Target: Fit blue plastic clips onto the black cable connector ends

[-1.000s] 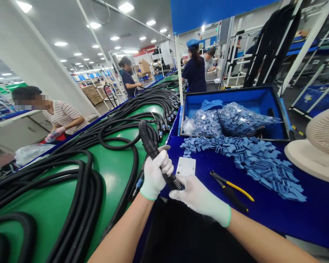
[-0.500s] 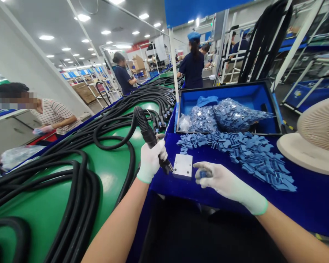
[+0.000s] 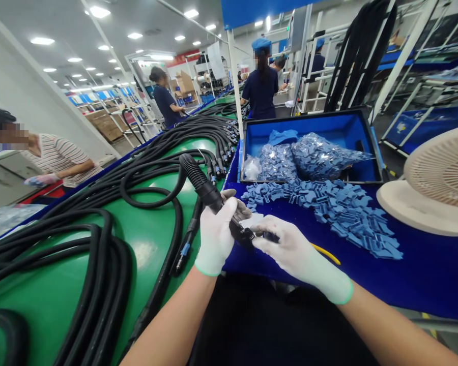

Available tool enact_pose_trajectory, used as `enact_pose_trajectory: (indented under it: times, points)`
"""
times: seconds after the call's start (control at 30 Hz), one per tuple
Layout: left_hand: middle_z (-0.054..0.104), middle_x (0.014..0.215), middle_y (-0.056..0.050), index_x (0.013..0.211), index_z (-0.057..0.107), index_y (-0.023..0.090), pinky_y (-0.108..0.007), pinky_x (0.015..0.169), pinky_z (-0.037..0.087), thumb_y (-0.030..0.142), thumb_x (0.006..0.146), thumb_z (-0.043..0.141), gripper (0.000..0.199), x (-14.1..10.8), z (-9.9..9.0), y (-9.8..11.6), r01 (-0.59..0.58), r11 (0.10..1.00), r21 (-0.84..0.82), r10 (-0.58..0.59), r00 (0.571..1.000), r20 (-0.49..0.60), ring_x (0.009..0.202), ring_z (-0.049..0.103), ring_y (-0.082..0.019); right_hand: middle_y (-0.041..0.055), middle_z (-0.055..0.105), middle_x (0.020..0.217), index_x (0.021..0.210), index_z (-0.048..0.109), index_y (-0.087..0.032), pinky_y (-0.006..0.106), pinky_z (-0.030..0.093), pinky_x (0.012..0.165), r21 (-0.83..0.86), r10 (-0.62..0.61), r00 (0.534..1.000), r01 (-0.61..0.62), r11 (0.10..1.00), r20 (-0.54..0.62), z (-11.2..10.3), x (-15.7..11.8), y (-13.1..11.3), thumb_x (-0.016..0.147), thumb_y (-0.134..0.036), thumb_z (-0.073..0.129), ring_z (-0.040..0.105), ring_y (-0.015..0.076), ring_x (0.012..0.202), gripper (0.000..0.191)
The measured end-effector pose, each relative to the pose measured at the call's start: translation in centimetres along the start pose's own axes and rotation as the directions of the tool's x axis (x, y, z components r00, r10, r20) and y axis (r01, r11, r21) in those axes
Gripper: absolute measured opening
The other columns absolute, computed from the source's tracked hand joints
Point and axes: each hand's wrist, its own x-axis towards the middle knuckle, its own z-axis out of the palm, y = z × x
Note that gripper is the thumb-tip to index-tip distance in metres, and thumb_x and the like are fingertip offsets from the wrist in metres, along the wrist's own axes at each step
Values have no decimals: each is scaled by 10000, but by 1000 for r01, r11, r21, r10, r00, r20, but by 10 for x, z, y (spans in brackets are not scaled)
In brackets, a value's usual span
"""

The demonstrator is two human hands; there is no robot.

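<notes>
My left hand (image 3: 216,236), in a white glove, is shut around a black corrugated cable end (image 3: 200,182), which slants up and away from me. The cable's narrow tip (image 3: 244,236) sits between my two hands. My right hand (image 3: 295,251), also gloved, pinches a small blue piece (image 3: 270,237) against that tip. The fit between them is partly hidden by my fingers. A white plate (image 3: 252,219) lies mostly hidden behind my hands. Beyond them spreads a pile of blue rubber pieces (image 3: 324,211).
Coils of black cables (image 3: 80,254) cover a green bench (image 3: 148,223) to my left. A blue-lined case (image 3: 309,122) holds bagged blue pieces. A yellow tool handle (image 3: 326,253) shows on the blue table (image 3: 423,279). A fan (image 3: 435,183) stands right. Several co-workers stand or sit beyond.
My right hand has moved left from beside the white plate and brought the blue piece to the cable tip. My left hand has turned the cable, and the view has shifted.
</notes>
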Motion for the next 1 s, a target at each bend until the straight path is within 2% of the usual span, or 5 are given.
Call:
enact_pose_trajectory:
  times: [0.23, 0.53, 0.67, 0.77, 1.0]
  points:
    - [724, 884, -75, 1207, 589, 161, -411, 850, 577, 272, 943, 673, 299, -12, 1, 9, -63, 990, 129, 58, 998, 40, 846, 724, -242, 54, 732, 1073, 998, 765, -225, 380, 532, 970, 99, -8, 999, 14, 995, -51, 10, -1, 9, 880, -146, 683, 679, 234, 1046, 164]
    - [716, 891, -58, 1208, 592, 160, -412, 883, 583, 211, 909, 681, 316, -15, -1, 10, -91, 992, 84, 82, 991, 108, 848, 715, -222, 52, 722, 1038, 958, 758, -214, 363, 539, 897, 51, -58, 997, 60, 997, -44, 14, -1, 8, 882, -124, 668, 672, 222, 988, 148]
    - [601, 673, 19, 1232, 608, 170, -292, 646, 536, 266, 921, 683, 333, -7, -8, 6, -52, 989, 137, 37, 993, 112, 591, 597, -140, 69, 701, 1173, 1184, 704, -216, 389, 517, 974, -8, -74, 997, 73, 997, -15, 4, 1, 14, 867, -86, 590, 656, 231, 1077, 362]
    - [473, 580, 68, 1260, 610, 175, -242, 483, 412, 325, 921, 690, 380, 7, -14, 1, -19, 988, 151, 7, 997, 78, 462, 428, -97, 63, 719, 1194, 1335, 639, -223, 401, 517, 1008, 21, 39, 999, -39, 999, 37, -13, 0, 26, 876, -76, 523, 682, 224, 1087, 495]
    - [436, 564, 74, 1142, 660, 149, -238, 437, 355, 294, 844, 747, 343, 43, -21, -24, -67, 977, 204, 46, 993, 107, 431, 365, -79, 34, 747, 1227, 1269, 722, -262, 388, 538, 975, -88, 276, 956, -268, 959, 99, -42, -13, 48, 935, -261, 604, 716, 249, 1051, 354]
